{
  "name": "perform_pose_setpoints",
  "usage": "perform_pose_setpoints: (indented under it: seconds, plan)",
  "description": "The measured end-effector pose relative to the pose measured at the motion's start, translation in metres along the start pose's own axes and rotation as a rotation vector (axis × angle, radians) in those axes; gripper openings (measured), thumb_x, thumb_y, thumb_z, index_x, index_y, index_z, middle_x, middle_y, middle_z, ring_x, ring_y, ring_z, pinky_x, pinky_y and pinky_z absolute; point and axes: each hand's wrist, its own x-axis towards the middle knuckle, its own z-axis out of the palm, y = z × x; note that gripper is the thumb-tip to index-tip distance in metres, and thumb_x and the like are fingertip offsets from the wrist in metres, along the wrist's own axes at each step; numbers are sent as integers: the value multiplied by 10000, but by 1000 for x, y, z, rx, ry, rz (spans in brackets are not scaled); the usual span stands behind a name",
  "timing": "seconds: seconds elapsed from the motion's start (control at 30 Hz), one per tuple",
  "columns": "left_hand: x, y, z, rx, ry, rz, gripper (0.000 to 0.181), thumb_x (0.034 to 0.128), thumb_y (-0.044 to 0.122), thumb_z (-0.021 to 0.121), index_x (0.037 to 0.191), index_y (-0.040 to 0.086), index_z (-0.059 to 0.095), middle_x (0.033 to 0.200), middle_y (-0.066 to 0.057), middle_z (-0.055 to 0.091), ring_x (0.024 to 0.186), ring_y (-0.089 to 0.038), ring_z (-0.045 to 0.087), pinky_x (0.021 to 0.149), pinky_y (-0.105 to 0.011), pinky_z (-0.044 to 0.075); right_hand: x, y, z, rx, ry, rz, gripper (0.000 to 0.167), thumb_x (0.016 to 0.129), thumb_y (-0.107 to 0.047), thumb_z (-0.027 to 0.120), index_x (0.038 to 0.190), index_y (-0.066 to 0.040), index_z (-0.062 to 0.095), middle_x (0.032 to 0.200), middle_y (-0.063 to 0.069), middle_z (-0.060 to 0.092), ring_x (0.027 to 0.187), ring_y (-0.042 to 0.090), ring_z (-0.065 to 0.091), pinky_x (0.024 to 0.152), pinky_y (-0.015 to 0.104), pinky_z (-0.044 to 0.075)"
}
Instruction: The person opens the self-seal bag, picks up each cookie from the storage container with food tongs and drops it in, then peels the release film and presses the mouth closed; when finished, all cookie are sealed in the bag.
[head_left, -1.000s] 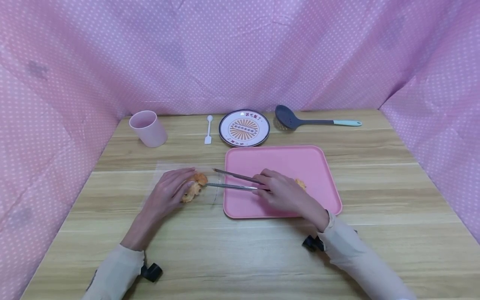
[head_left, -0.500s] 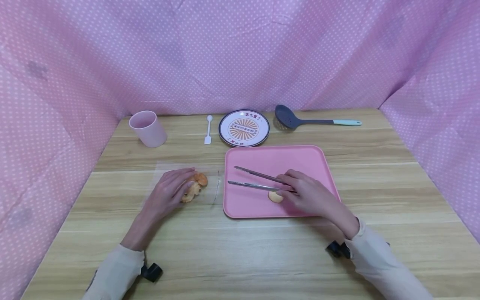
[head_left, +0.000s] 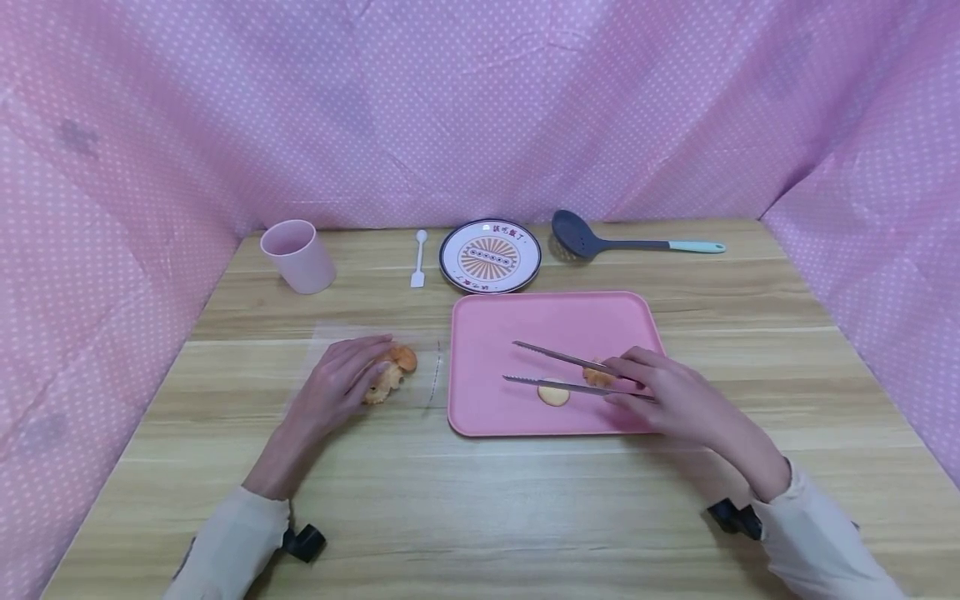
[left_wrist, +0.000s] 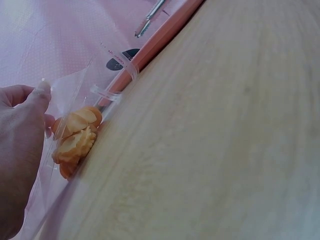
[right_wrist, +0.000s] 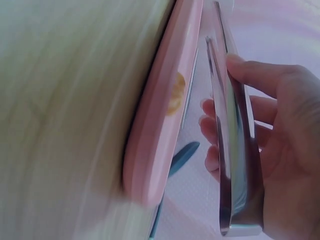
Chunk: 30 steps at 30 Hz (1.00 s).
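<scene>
My left hand [head_left: 337, 375] pinches the upper edge of a clear plastic bag [left_wrist: 72, 80] lying on the table, its mouth toward the tray. Several golden cookies [left_wrist: 75, 142] are inside the bag, beside the fingertips. My right hand [head_left: 675, 396] grips metal tongs [right_wrist: 237, 150] above the right part of the pink tray [head_left: 525, 321]. The tongs' arms are spread and point left, with nothing between their tips. Beneath them on the tray lie a smooth round cookie [head_left: 553, 395] and a ridged cookie [head_left: 597, 374], which the tongs partly cover.
Along the back of the table stand a pink cup [head_left: 302, 260], a small white spoon [head_left: 419, 258], a patterned plate [head_left: 490, 257] and a dark slotted spoon [head_left: 577, 235] with a mint handle end. Behind them hangs a pink dotted curtain [head_left: 465, 108].
My right hand has drawn the tongs rightward from the bag's mouth to above the tray. A round cookie now lies on the tray, where the hand was. My left hand has stayed in place.
</scene>
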Motion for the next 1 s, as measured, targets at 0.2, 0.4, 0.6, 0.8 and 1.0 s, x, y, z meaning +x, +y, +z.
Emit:
perform_pose_setpoints:
  seconds: [0.2, 0.4, 0.6, 0.8, 1.0]
  plan:
    - [1, 2, -1, 14, -18, -25, 343, 956, 14, 681, 1299, 10, 684, 1329, -150, 677, 1210, -375, 631, 1027, -527, 467, -14, 6, -4, -28, 17, -20, 351, 899, -100, 805, 1240, -66, 729, 1073, 11, 668, 829, 120, 574, 676, 313, 525]
    - [2, 2, -1, 13, -23, -21, 339, 952, 13, 684, 1291, 2, 686, 1329, -161, 675, 1213, -379, 629, 1022, -534, 469, -27, 13, -4, -35, 41, -66, 371, 864, -79, 822, 1225, -91, 739, 1027, -26, 648, 798, 75, 544, 641, 263, 496]
    - [2, 2, -1, 14, -22, -10, 304, 1000, 71, 653, 1295, 3, 684, 1330, -166, 673, 1212, -383, 630, 1021, -539, 472, -37, 19, -7, -38, 27, -64, 377, 862, -93, 833, 1228, -90, 742, 1004, -60, 617, 784, 26, 507, 618, 239, 473]
    - [1, 3, -1, 24, -28, -14, 291, 1014, 107, 643, 1280, -2, 690, 1322, -167, 676, 1202, -383, 633, 1017, -542, 481, -46, 23, -10, -22, 22, -52, 362, 853, -57, 820, 1208, -69, 754, 993, -74, 608, 754, -9, 488, 589, 221, 456]
    - [1, 2, -1, 25, -21, -2, 288, 1037, 136, 617, 1275, -8, 690, 1317, -173, 677, 1193, -386, 637, 1004, -539, 485, -49, 29, -12, 4, 37, -77, 368, 823, -6, 824, 1185, -17, 758, 995, -71, 628, 746, -29, 488, 572, 207, 452]
